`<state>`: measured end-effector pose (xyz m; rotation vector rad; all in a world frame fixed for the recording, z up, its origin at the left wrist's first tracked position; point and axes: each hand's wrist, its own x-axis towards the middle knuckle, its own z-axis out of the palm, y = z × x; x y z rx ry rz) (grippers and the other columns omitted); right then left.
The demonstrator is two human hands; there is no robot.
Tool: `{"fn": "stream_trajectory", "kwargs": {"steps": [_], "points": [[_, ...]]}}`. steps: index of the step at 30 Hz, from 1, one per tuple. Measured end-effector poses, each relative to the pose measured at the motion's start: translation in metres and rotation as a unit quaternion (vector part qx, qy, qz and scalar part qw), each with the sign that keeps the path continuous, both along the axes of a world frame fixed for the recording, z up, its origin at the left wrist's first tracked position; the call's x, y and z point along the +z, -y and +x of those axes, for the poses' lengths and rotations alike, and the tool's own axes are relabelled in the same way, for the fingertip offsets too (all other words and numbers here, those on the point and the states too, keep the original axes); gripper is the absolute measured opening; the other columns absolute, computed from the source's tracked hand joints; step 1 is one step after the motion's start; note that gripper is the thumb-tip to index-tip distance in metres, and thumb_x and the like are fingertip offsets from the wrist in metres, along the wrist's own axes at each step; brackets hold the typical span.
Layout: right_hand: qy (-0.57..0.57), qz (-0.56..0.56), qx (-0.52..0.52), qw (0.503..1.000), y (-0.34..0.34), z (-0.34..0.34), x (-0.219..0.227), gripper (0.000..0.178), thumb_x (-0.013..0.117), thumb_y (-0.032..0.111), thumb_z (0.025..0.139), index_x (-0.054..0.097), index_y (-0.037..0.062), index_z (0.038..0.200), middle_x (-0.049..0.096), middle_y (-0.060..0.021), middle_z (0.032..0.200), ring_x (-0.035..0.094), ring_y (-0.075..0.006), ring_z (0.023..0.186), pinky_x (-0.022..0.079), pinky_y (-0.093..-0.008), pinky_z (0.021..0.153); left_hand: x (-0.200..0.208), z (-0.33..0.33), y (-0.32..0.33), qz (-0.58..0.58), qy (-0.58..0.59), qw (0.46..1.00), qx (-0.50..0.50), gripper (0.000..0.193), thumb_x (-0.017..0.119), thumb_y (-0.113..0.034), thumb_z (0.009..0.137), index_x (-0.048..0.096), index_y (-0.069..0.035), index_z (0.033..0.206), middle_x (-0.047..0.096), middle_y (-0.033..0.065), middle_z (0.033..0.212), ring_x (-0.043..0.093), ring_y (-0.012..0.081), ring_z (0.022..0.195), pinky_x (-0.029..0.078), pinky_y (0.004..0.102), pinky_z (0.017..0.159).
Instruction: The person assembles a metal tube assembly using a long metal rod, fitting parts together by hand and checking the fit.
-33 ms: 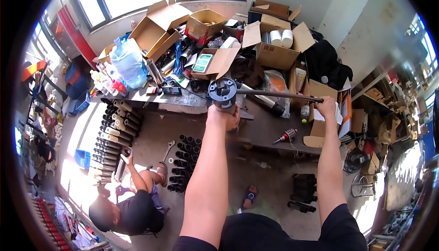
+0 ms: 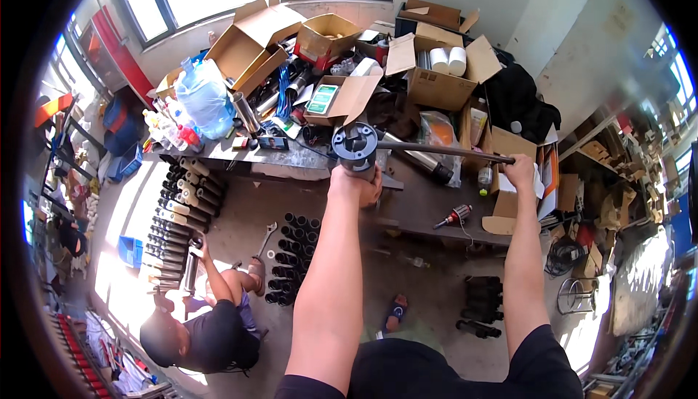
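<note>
Near the tabletop [image 2: 418,197] edge, a long bar [image 2: 443,150] reaches a black cylinder [image 2: 353,155]. The fingers of the left hand [image 2: 361,185] wrap the cylinder, those of the right hand [image 2: 519,171] the bar's far end. Bracing the cylinder while working the bar from its end looks soundest. Room seems widest on the near side, past the edge; a red armature [image 2: 456,215] and a bottle [image 2: 485,176] could limit low sweeps.

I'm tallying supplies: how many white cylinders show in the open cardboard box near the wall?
2: the left white cylinder and the right white cylinder, side by side in the cardboard box. Others may be hidden inside.
</note>
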<state>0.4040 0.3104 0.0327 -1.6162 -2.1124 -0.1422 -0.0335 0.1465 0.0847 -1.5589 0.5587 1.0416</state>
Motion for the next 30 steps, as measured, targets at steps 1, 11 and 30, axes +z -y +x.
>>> {"fn": "stream_trajectory", "kwargs": {"steps": [1, 11, 30], "points": [[-0.005, -0.002, 0.003, 1.0, 0.003, 0.002, 0.0, 0.028, 0.069, 0.031, 0.083, 0.075, 0.0052, 0.075, 0.066, -0.0223, 0.072, 0.066, -0.0412, 0.072, 0.052, -0.0474, 0.067, -0.001, 0.001, 0.001, 0.015, -0.013, 1.0, -0.002, 0.058, 0.087, -0.016, 0.066, 0.059, 0.008, 0.11, 0.048, 0.0253, 0.124, 0.065, 0.0333, 0.097, 0.066, 0.0409, 0.065], [-0.025, 0.057, 0.059, 0.996, -0.009, 0.012, -0.009, 0.033, 0.073, 0.036, 0.082, 0.073, 0.0053, 0.071, 0.065, -0.0215, 0.069, 0.066, -0.0419, 0.071, 0.052, -0.0474, 0.066, -0.024, 0.0, -0.005, 0.087, -0.034, 0.996, 0.017, 0.072, 0.09, -0.021, 0.062, 0.055, 0.005, 0.119, 0.039, 0.0305, 0.131, 0.059, 0.0363, 0.107, 0.066, 0.0423, 0.065], [-0.286, -0.461, -0.244, 0.804, 0.278, -0.115, -0.237, 0.049, 0.073, 0.047, 0.085, 0.074, -0.0021, 0.087, 0.072, -0.0161, 0.083, 0.067, -0.0236, 0.082, 0.05, -0.041, 0.076, 0.054, 0.062, 0.138, 0.657, -0.529, 0.537, -0.014, 0.078, 0.062, -0.064, 0.086, 0.044, -0.003, 0.132, 0.058, 0.0123, 0.112, 0.064, 0.0216, 0.072, 0.056, 0.0352, 0.06]]}}
